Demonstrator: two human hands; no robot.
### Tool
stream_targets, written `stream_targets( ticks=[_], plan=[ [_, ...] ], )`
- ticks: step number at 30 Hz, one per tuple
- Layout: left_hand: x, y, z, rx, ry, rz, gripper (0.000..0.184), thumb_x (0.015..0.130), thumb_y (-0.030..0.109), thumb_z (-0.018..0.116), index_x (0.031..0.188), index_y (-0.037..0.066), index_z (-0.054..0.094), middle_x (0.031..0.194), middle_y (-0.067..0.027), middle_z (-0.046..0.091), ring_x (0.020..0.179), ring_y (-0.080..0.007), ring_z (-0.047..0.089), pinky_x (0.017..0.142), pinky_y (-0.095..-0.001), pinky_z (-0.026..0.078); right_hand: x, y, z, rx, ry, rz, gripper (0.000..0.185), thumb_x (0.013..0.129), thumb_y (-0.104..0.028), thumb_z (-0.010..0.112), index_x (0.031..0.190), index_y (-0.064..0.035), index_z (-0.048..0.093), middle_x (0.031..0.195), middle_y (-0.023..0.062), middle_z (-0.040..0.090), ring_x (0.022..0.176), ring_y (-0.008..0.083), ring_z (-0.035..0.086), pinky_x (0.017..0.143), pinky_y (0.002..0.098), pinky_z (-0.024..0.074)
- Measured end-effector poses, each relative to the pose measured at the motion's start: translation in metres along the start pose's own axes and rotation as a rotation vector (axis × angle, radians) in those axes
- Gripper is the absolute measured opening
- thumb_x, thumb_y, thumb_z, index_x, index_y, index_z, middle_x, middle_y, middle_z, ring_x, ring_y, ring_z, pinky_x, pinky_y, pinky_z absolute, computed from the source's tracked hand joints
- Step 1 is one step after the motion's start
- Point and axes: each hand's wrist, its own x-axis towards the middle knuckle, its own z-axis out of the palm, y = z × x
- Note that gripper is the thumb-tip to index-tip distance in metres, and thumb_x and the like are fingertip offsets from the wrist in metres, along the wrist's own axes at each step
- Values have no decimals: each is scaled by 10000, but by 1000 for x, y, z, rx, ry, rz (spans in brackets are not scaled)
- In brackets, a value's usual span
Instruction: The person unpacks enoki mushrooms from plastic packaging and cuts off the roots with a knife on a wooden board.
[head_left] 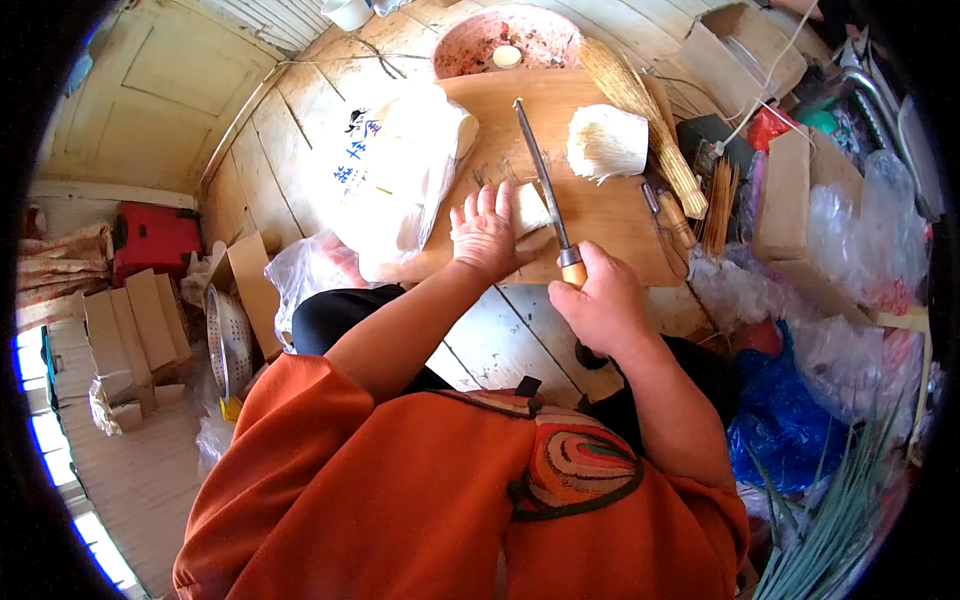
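My right hand (600, 300) is wrapped round the wooden handle of a long, narrow, dark-bladed knife (541, 165), whose tip points away from me over the wooden board (490, 110). Fingers stretched out, my left hand (485, 238) lies at the board's near part, beside a small pale white piece (531, 208). The blade passes close to that piece's right side; whether it touches, I cannot tell. Farther right on the board stands a white bundle with a frayed edge (607, 143). A white plastic bag (395, 170) with blue lettering overlaps the board's left side.
Behind the board sits a pinkish basin (460, 45) with a pale round thing inside. A straw whisk broom (640, 115) and a wooden-handled tool (677, 220) lie at the board's right. Cardboard boxes (785, 215), plastic bags and a blue bag (785, 420) crowd the right.
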Motion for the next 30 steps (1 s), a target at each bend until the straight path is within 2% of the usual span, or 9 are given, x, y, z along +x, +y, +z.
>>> stream_targets(
  ticks=[4,7,8,13,15,20,22,27,30],
  plan=[
    [20,-14,-7,-19,-122,-1,952,647,470,793,1365,86,301,1359,-173,414,1262,-343,409,1044,-495,353,1,0,-2,42,2,64,260,749,-216,596,849,5,503,830,260,607,819,456,583,727,506,461],
    [32,-19,-13,-5,-229,-7,944,661,475,785,1365,75,300,1366,-193,415,1285,-359,396,1055,-483,350,1,-1,-4,23,-9,69,261,745,-217,597,846,4,502,821,258,608,816,454,585,726,507,460],
    [33,-19,-16,10,-210,15,896,671,461,785,1335,62,335,1337,-160,447,1280,-328,414,1039,-462,367,1,-1,-4,2,-27,80,265,743,-218,597,852,5,507,822,258,609,816,452,587,729,506,461],
    [44,-22,-20,51,-245,11,862,704,480,767,1325,42,360,1376,-184,420,1302,-329,396,1042,-483,356,-2,6,0,-18,-69,47,302,732,-229,596,896,15,528,839,262,615,822,446,595,744,500,467],
    [47,-22,-26,44,-346,18,966,684,524,762,1363,-1,318,1418,-236,369,1332,-368,351,1083,-458,330,-4,7,1,-1,-91,39,315,731,-233,595,911,18,533,847,264,617,825,445,598,750,498,468],
    [45,-14,-32,129,-404,0,914,722,547,723,1329,-12,332,1401,-222,390,1332,-349,361,1061,-483,338,-5,13,6,-24,-149,54,326,727,-228,587,932,20,535,848,271,616,828,445,597,749,501,467],
    [44,-14,-29,158,-351,2,792,740,503,724,1271,12,399,1324,-175,470,1270,-313,436,1007,-495,370,-5,15,8,-25,-144,56,328,722,-226,587,932,21,535,849,269,616,830,445,596,752,500,466],
    [42,-15,-28,174,-334,29,795,743,518,716,1260,-1,406,1305,-184,486,1254,-318,454,1004,-505,369,-9,15,8,-27,-150,58,329,711,-217,587,932,21,537,856,266,615,838,445,596,765,498,465],
    [43,-15,-27,183,-336,34,797,742,521,715,1253,-10,409,1288,-189,498,1242,-321,466,1001,-504,373,-10,17,11,-25,-120,28,268,704,-171,603,893,13,553,789,224,598,768,385,598,699,433,463]
  ],
)
